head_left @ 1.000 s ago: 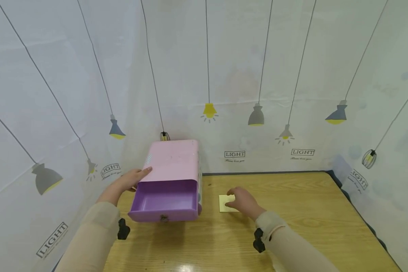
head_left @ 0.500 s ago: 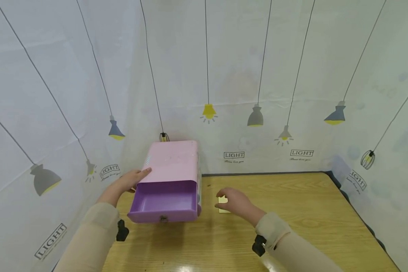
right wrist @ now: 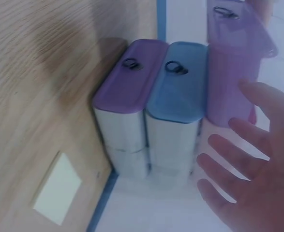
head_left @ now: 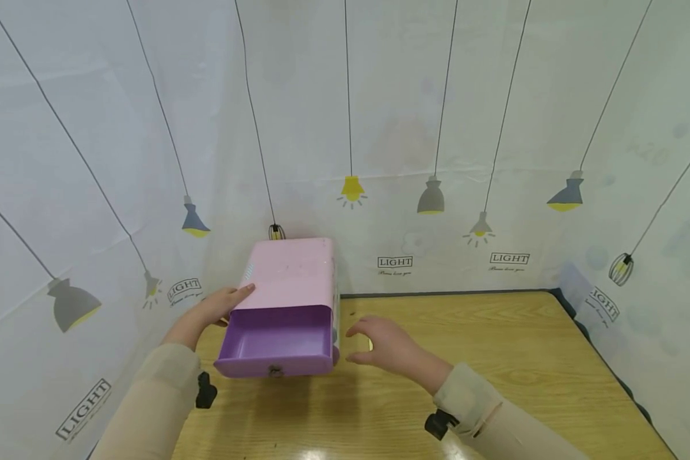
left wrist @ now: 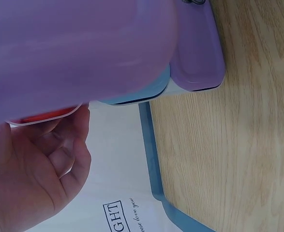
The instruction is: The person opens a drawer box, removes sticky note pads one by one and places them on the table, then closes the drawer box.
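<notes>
One small drawer cabinet [head_left: 290,281] stands at the left centre of the head view on a wooden table [head_left: 494,358], against the curtain backdrop [head_left: 437,96]. It has a pink top, and the right wrist view shows three drawer fronts, each with a ring pull: the lowest purple [right wrist: 127,77], the middle blue [right wrist: 178,79], and the top purple drawer [head_left: 276,345], which is drawn out toward the camera in the head view with its inside showing. The cabinet's long axis runs from the backdrop toward the viewer, and the drawer fronts face the viewer. One pale yellow note pad [right wrist: 58,188] lies flat on the table just right of the cabinet; in the head view only a sliver of it shows, behind the right hand. Two hands are in view. The left hand [head_left: 215,306] comes in from the lower left with a beige sleeve and rests against the cabinet's left side near the top edge, its fingers [left wrist: 67,159] loosely bent alongside the wall rather than wrapped round it. The right hand [head_left: 379,345] reaches in from the lower right and hangs just above the table between the pad and the cabinet's right side, palm turned toward the cabinet, fingers [right wrist: 229,169] spread apart and nearly straight, holding nothing and not touching the cabinet.
</notes>
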Demonstrator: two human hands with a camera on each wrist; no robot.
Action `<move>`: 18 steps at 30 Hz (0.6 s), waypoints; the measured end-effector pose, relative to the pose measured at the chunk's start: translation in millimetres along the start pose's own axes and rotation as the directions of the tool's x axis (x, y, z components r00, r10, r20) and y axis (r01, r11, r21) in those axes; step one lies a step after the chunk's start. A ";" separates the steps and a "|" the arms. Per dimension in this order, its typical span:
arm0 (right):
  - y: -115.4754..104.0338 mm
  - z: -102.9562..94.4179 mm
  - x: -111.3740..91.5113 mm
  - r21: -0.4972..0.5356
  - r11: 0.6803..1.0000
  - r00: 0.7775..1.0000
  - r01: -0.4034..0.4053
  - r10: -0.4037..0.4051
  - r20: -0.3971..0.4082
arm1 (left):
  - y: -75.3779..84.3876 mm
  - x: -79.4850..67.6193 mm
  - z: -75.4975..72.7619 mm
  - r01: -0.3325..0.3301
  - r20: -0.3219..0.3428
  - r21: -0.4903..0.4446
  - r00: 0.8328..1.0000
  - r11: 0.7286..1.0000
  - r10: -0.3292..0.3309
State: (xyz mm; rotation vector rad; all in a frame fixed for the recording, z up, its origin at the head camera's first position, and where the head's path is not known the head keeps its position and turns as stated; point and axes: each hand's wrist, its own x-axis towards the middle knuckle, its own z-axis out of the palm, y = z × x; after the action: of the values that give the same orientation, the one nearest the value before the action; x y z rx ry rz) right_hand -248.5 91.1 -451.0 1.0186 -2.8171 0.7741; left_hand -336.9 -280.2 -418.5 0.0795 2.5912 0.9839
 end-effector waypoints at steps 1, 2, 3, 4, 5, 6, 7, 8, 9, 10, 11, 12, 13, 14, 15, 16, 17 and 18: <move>-3.3 -1.6 0.1 -0.009 1.000 1.000 0.008 -0.008 0.005 | 0.1 -0.1 0.0 0.000 0.001 -0.002 1.000 1.000 0.000; -7.0 -3.3 0.1 -0.013 1.000 1.000 0.014 -0.014 0.010 | 0.4 -0.2 0.0 0.001 0.001 -0.003 1.000 1.000 -0.001; -10.3 -4.5 0.4 -0.016 1.000 1.000 0.019 -0.019 0.015 | 0.5 -0.3 0.0 0.001 0.002 -0.004 1.000 1.000 -0.001; -13.5 -5.3 0.7 -0.015 1.000 1.000 0.024 -0.023 0.020 | 0.7 -0.5 -0.2 0.000 0.002 -0.005 1.000 1.000 0.000; -16.8 -6.1 0.9 -0.013 0.999 0.999 0.029 -0.029 0.023 | 0.8 -0.7 -0.4 0.001 0.001 -0.005 1.000 1.000 -0.001; -19.8 -6.7 1.1 -0.008 0.999 0.999 0.035 -0.034 0.025 | 0.7 -0.6 -0.7 0.002 0.002 -0.006 1.000 1.000 -0.002; -22.3 -6.9 1.7 0.001 0.999 0.999 0.042 -0.042 0.024 | 0.8 -0.6 -0.9 0.002 0.003 -0.007 1.000 1.000 -0.002; -25.0 -7.0 2.0 0.016 0.999 0.999 0.045 -0.045 0.025 | 0.7 -0.5 -1.2 0.000 0.005 -0.006 1.000 1.000 0.000; -27.0 -6.8 2.6 0.029 0.998 0.998 0.054 -0.054 0.022 | 0.4 -0.3 -1.5 0.003 0.005 -0.006 1.000 1.000 -0.003; -29.1 -6.9 3.1 0.037 0.997 0.998 0.063 -0.064 0.017 | 0.3 -0.1 -1.8 0.006 0.005 -0.007 1.000 1.000 -0.006; -31.1 -6.9 3.6 0.042 0.996 0.997 0.075 -0.075 0.012 | 0.1 0.1 -2.0 0.011 0.004 -0.008 1.000 1.000 -0.011; -33.0 -6.9 4.3 0.050 0.995 0.996 0.086 -0.087 0.008 | -0.3 0.2 -2.4 0.005 0.009 -0.004 1.000 1.000 -0.005; -34.8 -7.1 4.8 0.055 0.994 0.995 0.094 -0.095 0.009 | -0.6 0.4 -2.5 0.006 0.009 -0.002 1.000 1.000 -0.006; -36.2 -6.8 5.6 0.057 0.993 0.995 0.101 -0.101 0.010 | -1.1 0.8 -2.7 0.006 0.009 0.000 1.000 1.000 -0.006; -37.4 -6.6 6.4 0.055 0.993 0.994 0.108 -0.109 0.010 | -1.1 0.7 -2.8 0.008 0.007 -0.001 1.000 1.000 -0.008; -38.9 -6.6 7.1 0.053 0.992 0.993 0.114 -0.114 0.011 | -1.2 0.7 -3.0 0.006 0.008 0.002 1.000 1.000 -0.006; -40.1 -6.5 7.9 0.055 0.991 0.993 0.121 -0.121 0.011 | -1.3 0.9 -3.2 0.004 0.007 0.005 1.000 1.000 -0.004; -41.4 -6.6 8.8 0.056 0.991 0.992 0.125 -0.126 0.012 | -1.5 1.2 -3.5 0.001 0.007 0.009 1.000 1.000 -0.001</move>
State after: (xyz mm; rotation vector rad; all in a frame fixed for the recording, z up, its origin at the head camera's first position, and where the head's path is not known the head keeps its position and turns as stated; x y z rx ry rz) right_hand -230.9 61.8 -425.2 1.2015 -2.7268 0.8371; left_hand -339.1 -283.3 -417.4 0.0841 2.5892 0.9703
